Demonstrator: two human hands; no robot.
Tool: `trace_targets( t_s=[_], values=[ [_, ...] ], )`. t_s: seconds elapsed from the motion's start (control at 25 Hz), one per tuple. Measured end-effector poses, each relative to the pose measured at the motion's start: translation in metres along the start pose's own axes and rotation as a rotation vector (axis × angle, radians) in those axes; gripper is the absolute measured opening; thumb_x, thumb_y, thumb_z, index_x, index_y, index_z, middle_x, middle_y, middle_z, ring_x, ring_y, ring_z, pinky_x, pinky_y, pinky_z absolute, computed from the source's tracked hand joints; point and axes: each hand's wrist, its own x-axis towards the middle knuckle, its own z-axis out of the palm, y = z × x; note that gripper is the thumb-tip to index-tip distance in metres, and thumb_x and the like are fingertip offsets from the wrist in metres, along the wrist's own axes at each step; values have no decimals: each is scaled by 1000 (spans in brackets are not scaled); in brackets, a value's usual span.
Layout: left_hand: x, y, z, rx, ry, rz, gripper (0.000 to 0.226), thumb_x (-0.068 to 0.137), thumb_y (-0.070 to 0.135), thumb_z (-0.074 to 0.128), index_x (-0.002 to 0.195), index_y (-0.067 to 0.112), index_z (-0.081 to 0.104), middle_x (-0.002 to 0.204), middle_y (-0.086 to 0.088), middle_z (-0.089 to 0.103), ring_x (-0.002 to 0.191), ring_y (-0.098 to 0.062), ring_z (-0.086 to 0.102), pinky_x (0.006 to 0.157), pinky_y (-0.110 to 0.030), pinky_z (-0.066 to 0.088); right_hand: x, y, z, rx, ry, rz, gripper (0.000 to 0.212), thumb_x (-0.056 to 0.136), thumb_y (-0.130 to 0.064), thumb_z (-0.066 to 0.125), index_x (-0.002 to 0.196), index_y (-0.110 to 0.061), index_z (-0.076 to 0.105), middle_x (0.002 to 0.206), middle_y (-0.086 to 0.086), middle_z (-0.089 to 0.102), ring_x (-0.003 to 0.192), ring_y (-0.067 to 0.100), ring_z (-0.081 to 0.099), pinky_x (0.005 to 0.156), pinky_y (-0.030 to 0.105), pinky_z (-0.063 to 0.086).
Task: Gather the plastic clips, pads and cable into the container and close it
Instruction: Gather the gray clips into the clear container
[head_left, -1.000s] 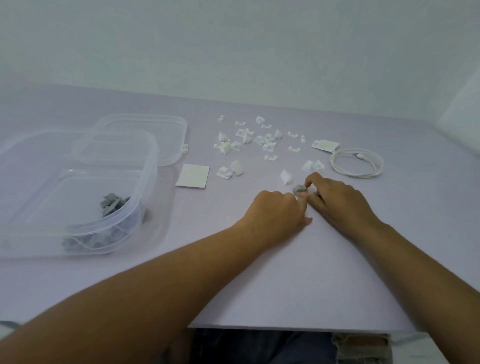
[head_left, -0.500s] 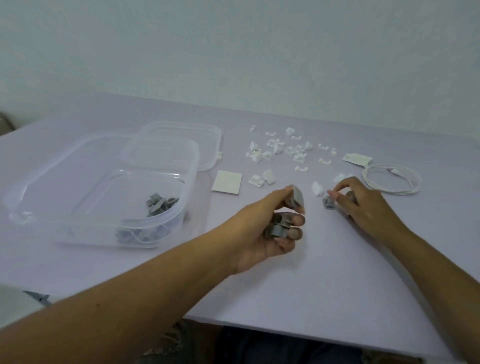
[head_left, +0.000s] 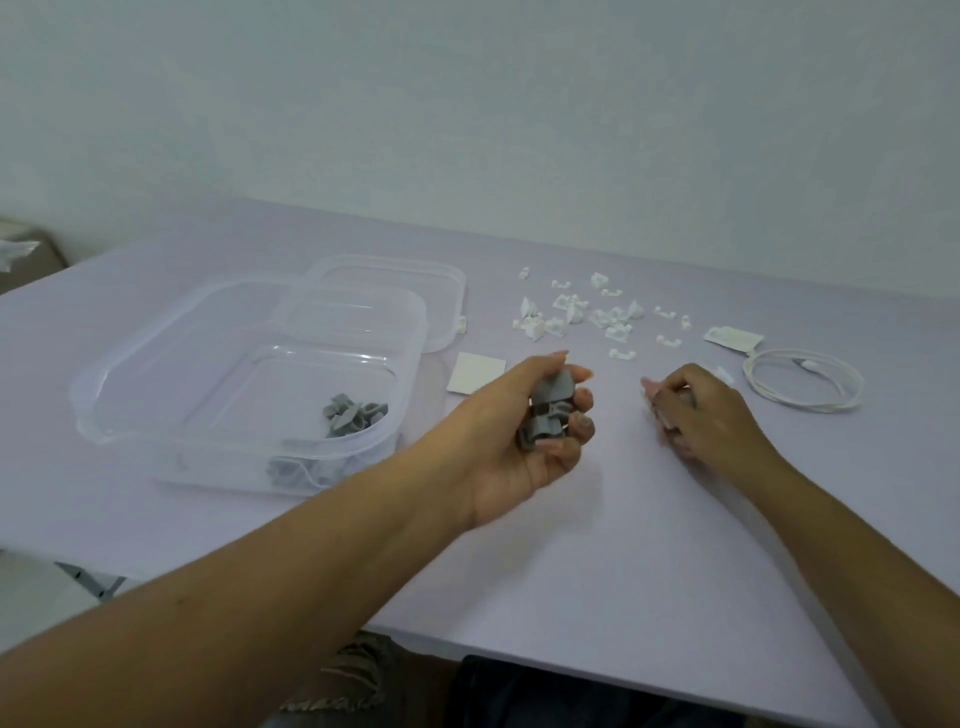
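My left hand is raised over the table's middle, curled around several grey plastic clips. My right hand rests on the table to its right, fingers closed around a grey clip that is mostly hidden. The clear container stands at the left with several grey clips inside. Its clear lid lies behind it. Several white clips are scattered at the back. A white pad lies beside the container, another pad farther right. The coiled white cable lies at the far right.
The lilac table ends in a front edge near my lap. A pale wall rises behind it. A low brown surface shows at the far left beyond the table.
My left hand has lifted off the table with grey clips and turned palm up, drifting toward the container. My right hand has closed on a grey clip. The camera has tilted up and left.
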Motion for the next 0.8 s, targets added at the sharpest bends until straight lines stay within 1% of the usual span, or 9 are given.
trace_targets(
  t_s=[0.08, 0.16, 0.24, 0.36, 0.44, 0.48, 0.56, 0.64, 0.8],
  values=[
    [-15, 24, 7, 17, -34, 60, 19, 96, 24, 50, 87, 8, 55, 69, -6, 52, 57, -13, 48, 35, -12, 33, -1, -26, 12, 607, -107, 275, 26, 95, -31, 56, 88, -5, 55, 71, 11, 64, 45, 11, 55, 37, 17, 42],
    [-31, 55, 5, 89, 13, 155, 19, 96, 21, 51, 88, 6, 58, 70, -9, 56, 62, -15, 53, 41, -13, 41, 0, -57, 21, 1073, -300, 437, 21, 97, -19, 50, 105, 1, 56, 85, 19, 73, 57, 13, 68, 38, 11, 47],
    [-48, 89, -10, 219, 141, 269, 17, 94, 17, 54, 86, 4, 62, 73, -11, 60, 67, -17, 60, 50, -15, 51, 1, -94, 31, 1216, -487, 413, 22, 97, -9, 46, 115, 1, 53, 94, 23, 73, 66, 17, 72, 44, 9, 50],
    [-70, 126, -59, 722, 454, 343, 15, 95, 14, 54, 91, 6, 66, 88, -11, 64, 78, -16, 66, 56, -15, 55, 3, -150, 55, 827, -647, 106, 18, 97, -5, 48, 109, -3, 61, 92, 17, 74, 73, 20, 74, 56, 15, 56],
    [-81, 139, -96, 1098, 570, 234, 17, 96, 10, 52, 99, 3, 67, 98, -15, 66, 87, -17, 66, 61, -13, 57, -1, -179, 77, 395, -727, -224, 16, 94, -5, 55, 106, -4, 65, 92, 16, 74, 80, 24, 75, 69, 23, 60],
    [-86, 142, -112, 1186, 574, 149, 18, 95, 9, 53, 100, 1, 68, 101, -18, 68, 88, -17, 67, 66, -13, 58, -4, -187, 90, 163, -737, -416, 15, 93, -5, 58, 105, -3, 67, 92, 16, 73, 80, 25, 75, 73, 26, 60],
    [-92, 142, -131, 1214, 553, -1, 18, 94, 8, 56, 101, 0, 71, 105, -21, 71, 86, -16, 70, 73, -16, 58, -9, -195, 116, -223, -743, -733, 14, 89, -4, 63, 101, -6, 71, 89, 13, 73, 79, 20, 74, 77, 28, 59],
    [-93, 139, -133, 1224, 534, -90, 19, 92, 12, 59, 102, 2, 72, 105, -17, 73, 85, -13, 72, 77, -16, 58, -14, -196, 137, -482, -728, -893, 19, 87, -1, 62, 99, -10, 73, 84, 4, 70, 77, 13, 69, 75, 24, 56],
    [-90, 136, -120, 1249, 489, -192, 25, 89, 20, 62, 107, 4, 71, 103, -11, 76, 104, -24, 70, 97, -32, 53, -19, -195, 149, -630, -755, -902, 16, 84, -6, 64, 95, -12, 75, 78, -3, 63, 76, 13, 61, 68, 24, 51]
  ],
)
